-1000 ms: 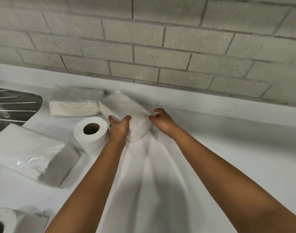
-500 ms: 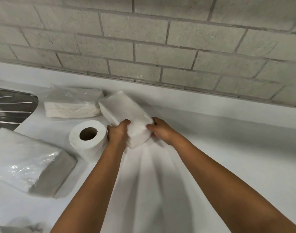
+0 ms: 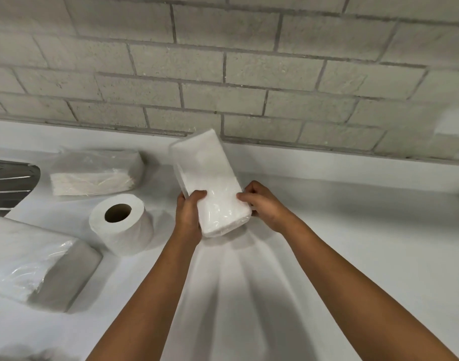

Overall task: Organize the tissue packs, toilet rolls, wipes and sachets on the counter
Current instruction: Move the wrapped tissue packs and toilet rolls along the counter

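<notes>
Head view: my left grip (image 3: 188, 217) and right grip (image 3: 262, 204) both clasp the tissue pack (image 3: 210, 183), tilted up near the table's (image 3: 353, 243) back edge, beside the toilet roll (image 3: 121, 222).

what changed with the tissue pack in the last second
Both hands kept their grip on the tissue pack: left hand, right hand. They lifted its far end, so it now tilts up toward the wall. The toilet roll and the two other packs stayed put.
</notes>
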`<state>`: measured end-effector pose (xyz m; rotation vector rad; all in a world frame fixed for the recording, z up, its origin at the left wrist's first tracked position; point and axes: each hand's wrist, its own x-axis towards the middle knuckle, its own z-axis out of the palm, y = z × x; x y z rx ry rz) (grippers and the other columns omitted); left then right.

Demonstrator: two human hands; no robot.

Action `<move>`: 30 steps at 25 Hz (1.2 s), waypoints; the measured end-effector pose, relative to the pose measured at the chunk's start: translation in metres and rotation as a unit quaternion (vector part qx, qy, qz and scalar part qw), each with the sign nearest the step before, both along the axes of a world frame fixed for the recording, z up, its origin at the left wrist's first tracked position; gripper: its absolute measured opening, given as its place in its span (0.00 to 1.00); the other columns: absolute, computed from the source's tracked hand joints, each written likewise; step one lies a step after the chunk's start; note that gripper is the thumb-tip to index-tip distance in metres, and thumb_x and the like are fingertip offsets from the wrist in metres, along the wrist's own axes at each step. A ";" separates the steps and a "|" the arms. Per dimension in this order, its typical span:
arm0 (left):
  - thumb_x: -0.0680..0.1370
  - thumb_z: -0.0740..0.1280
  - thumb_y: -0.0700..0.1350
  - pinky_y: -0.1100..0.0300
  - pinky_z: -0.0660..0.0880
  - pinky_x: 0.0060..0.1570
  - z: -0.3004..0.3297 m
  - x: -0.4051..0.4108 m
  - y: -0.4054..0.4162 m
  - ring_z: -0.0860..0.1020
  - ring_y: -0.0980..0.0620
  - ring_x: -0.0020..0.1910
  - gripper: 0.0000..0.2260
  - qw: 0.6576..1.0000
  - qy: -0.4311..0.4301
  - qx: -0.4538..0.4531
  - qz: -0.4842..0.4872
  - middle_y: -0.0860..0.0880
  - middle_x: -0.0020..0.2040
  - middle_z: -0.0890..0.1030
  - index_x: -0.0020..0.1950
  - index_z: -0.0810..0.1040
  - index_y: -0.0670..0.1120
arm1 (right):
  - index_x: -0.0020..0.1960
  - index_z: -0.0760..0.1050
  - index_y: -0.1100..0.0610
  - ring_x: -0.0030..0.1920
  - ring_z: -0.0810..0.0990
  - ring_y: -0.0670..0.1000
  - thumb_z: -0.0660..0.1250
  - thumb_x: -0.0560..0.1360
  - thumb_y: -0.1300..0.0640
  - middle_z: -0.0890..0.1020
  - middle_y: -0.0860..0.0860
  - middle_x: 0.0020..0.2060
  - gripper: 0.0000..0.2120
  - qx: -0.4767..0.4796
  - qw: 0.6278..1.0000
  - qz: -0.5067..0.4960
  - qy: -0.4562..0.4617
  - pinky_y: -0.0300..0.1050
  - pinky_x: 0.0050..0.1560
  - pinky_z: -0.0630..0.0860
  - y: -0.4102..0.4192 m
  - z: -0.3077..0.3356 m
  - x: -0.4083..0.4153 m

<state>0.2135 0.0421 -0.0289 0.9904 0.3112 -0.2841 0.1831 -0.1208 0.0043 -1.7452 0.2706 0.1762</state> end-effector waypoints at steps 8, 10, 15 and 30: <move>0.63 0.67 0.42 0.42 0.76 0.54 0.039 -0.047 -0.064 0.77 0.37 0.57 0.31 0.989 -0.091 -0.016 -0.118 0.38 0.61 0.77 0.67 0.68 0.43 | 0.69 0.57 0.44 0.53 0.77 0.48 0.71 0.70 0.54 0.73 0.50 0.58 0.33 0.033 0.995 -0.035 -0.083 0.44 0.47 0.76 -0.061 0.036 -0.054; 0.63 0.66 0.42 0.42 0.76 0.54 0.048 -0.060 -0.083 0.76 0.35 0.58 0.32 0.980 -0.117 -0.009 -0.160 0.37 0.61 0.77 0.68 0.68 0.41 | 0.71 0.54 0.45 0.54 0.78 0.51 0.70 0.65 0.51 0.75 0.50 0.58 0.39 0.074 0.991 -0.049 -0.096 0.47 0.51 0.76 -0.079 0.045 -0.068; 0.62 0.67 0.43 0.39 0.72 0.58 0.061 -0.090 -0.134 0.74 0.34 0.61 0.35 0.964 -0.131 -0.013 -0.231 0.35 0.64 0.74 0.70 0.67 0.40 | 0.65 0.57 0.43 0.49 0.80 0.48 0.71 0.66 0.54 0.77 0.46 0.51 0.34 0.081 0.985 -0.099 -0.118 0.42 0.43 0.77 -0.130 0.053 -0.108; 0.69 0.62 0.54 0.47 0.71 0.62 0.069 -0.194 -0.343 0.76 0.45 0.61 0.31 0.921 -0.187 0.062 -0.336 0.47 0.64 0.76 0.72 0.63 0.50 | 0.67 0.62 0.50 0.51 0.80 0.57 0.71 0.64 0.57 0.79 0.53 0.55 0.34 0.133 0.939 -0.291 -0.126 0.58 0.54 0.77 -0.328 0.059 -0.247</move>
